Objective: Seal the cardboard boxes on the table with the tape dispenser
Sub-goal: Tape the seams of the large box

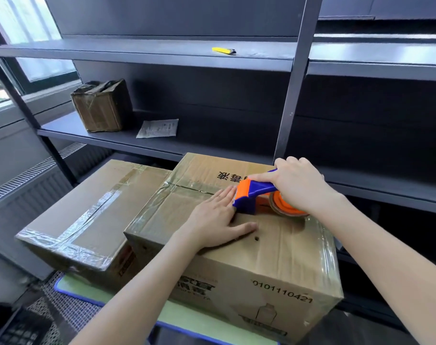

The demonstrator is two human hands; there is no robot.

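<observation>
Near box (274, 247): left hand (212, 220) lies flat, fingers straight, pressing its top; right hand (299, 185) grips the tape dispenser (254, 189) on the top seam (192, 188). Pull steadily along it, keeping flaps level.

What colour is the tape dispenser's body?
Blue with orange parts, tape dispenser, seen in the head view.
</observation>
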